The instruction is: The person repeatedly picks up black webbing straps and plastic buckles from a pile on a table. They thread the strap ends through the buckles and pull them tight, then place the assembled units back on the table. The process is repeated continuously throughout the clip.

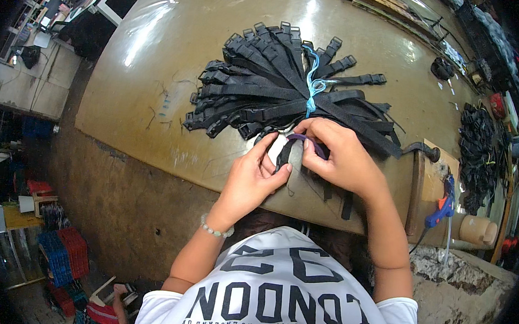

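A large bundle of black webbing straps with plastic buckles [260, 72] fans out across the table, tied around its middle with light blue string [313, 84]. At the near edge of this bundle, my left hand [252, 176] pinches a short black strap [283, 154] between thumb and fingers. My right hand [341, 155] is closed on a narrow purple strip [316, 145], which curves toward the left fingertips. A white piece [275, 146] shows between the two hands; its kind is hard to tell. My fingers partly hide where the strap and strip meet.
The brown table [177, 48] has a rounded near edge. To the right are a blue glue gun [442, 205], a beige roll [477, 230] and another heap of black straps [476, 156]. Wooden planks [391, 5] lie at the far side. Part of another person [118, 305] shows at lower left.
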A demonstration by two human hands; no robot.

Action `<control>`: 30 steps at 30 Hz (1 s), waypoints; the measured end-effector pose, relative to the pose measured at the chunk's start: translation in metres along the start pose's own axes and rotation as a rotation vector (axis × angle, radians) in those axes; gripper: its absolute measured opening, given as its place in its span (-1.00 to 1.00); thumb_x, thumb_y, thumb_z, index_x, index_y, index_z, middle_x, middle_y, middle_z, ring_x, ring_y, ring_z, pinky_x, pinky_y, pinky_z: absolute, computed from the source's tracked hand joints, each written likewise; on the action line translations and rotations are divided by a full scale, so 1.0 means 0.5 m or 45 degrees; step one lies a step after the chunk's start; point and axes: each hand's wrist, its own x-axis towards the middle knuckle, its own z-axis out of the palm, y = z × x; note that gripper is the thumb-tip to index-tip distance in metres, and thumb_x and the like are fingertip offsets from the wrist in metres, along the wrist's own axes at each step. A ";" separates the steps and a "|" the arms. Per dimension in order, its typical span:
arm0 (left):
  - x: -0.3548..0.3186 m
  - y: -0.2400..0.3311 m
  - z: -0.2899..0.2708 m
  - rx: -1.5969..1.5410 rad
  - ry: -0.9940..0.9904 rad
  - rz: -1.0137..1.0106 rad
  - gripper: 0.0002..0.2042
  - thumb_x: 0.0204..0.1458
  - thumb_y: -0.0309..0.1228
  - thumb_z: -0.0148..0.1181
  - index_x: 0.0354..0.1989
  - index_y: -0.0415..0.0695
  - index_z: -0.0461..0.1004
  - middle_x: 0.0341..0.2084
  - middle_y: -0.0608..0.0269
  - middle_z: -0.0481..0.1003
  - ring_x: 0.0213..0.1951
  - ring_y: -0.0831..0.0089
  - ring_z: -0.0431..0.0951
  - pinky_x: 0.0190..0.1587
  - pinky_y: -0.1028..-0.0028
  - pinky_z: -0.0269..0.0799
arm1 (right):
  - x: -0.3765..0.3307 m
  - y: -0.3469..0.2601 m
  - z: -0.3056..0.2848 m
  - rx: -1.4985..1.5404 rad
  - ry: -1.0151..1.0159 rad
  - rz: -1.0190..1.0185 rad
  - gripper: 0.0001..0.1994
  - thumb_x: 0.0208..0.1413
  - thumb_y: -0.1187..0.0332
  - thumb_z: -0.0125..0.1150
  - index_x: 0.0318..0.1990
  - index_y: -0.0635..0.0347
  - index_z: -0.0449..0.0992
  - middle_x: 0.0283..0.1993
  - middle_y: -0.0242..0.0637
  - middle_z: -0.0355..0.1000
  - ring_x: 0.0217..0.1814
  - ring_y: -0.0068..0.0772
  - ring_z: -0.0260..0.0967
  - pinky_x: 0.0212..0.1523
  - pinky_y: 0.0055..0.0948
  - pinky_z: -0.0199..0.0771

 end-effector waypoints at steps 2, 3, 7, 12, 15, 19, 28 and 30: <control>-0.004 0.004 0.005 0.147 0.053 0.085 -0.48 -0.04 -0.42 0.34 0.13 -0.30 0.38 -0.57 0.27 0.46 -0.58 0.61 0.39 -0.47 0.55 0.37 | 0.001 -0.003 -0.004 -0.084 0.009 -0.068 -0.86 0.03 0.51 0.11 -0.25 0.38 0.44 -0.28 -0.03 0.45 -0.34 -0.19 0.43 -0.24 -0.39 0.45; -0.008 0.005 0.008 0.281 0.095 0.155 -0.51 -0.04 -0.42 0.34 0.11 -0.26 0.41 -0.54 0.24 0.47 -0.58 0.53 0.41 -0.46 0.50 0.39 | 0.000 -0.006 -0.005 -0.065 0.004 0.003 -0.86 0.04 0.50 0.12 -0.25 0.38 0.44 -0.30 -0.04 0.44 -0.33 -0.17 0.43 -0.24 -0.37 0.45; -0.020 0.005 0.015 0.855 0.348 0.535 -0.68 -0.04 -0.46 0.29 -0.04 -0.01 0.55 -0.33 0.26 0.48 -0.35 0.28 0.46 -0.33 0.33 0.44 | -0.005 -0.014 -0.010 -0.036 -0.021 0.210 -0.86 0.06 0.47 0.13 -0.26 0.37 0.45 -0.35 -0.03 0.43 -0.31 -0.09 0.42 -0.23 -0.30 0.44; -0.018 -0.007 0.007 0.967 0.368 0.699 -0.75 -0.01 -0.42 0.27 -0.10 -0.04 0.57 -0.27 0.30 0.49 -0.20 0.29 0.44 -0.18 0.32 0.31 | -0.002 -0.007 -0.010 -0.167 -0.063 -0.011 -0.87 0.10 0.45 0.12 -0.28 0.37 0.42 -0.37 -0.01 0.41 -0.30 -0.03 0.40 -0.23 -0.21 0.42; -0.017 -0.010 0.007 0.848 0.294 0.665 -0.78 -0.01 -0.35 0.30 -0.17 -0.09 0.58 -0.29 0.25 0.51 -0.20 0.26 0.43 -0.12 0.32 0.25 | -0.003 -0.007 -0.009 -0.178 -0.058 0.019 -0.87 0.11 0.45 0.12 -0.28 0.36 0.40 -0.38 0.00 0.40 -0.32 0.00 0.39 -0.23 -0.20 0.41; -0.019 -0.005 0.019 0.879 0.302 0.613 -0.76 0.05 -0.27 0.25 -0.14 -0.09 0.57 -0.34 0.28 0.47 -0.23 0.27 0.39 -0.15 0.31 0.19 | -0.011 -0.018 -0.003 -0.145 -0.025 0.129 -0.86 0.12 0.42 0.11 -0.32 0.32 0.34 -0.43 0.02 0.38 -0.32 0.09 0.38 -0.27 -0.11 0.38; 0.000 0.009 0.025 1.058 0.237 0.425 -0.52 0.00 -0.26 0.24 0.13 -0.10 0.42 -0.33 0.24 0.40 -0.19 0.26 0.35 -0.15 0.26 0.13 | -0.010 -0.021 -0.014 -0.179 -0.116 0.163 -0.83 0.08 0.38 0.13 -0.36 0.32 0.33 -0.45 0.04 0.39 -0.31 0.11 0.38 -0.25 -0.06 0.38; -0.001 0.011 0.023 1.069 0.229 0.417 -0.51 0.00 -0.26 0.24 0.14 -0.10 0.42 -0.34 0.24 0.39 -0.19 0.26 0.35 -0.15 0.26 0.13 | -0.010 -0.022 -0.013 -0.180 -0.120 0.155 -0.83 0.05 0.39 0.14 -0.38 0.32 0.35 -0.44 0.03 0.39 -0.31 0.10 0.37 -0.24 -0.06 0.38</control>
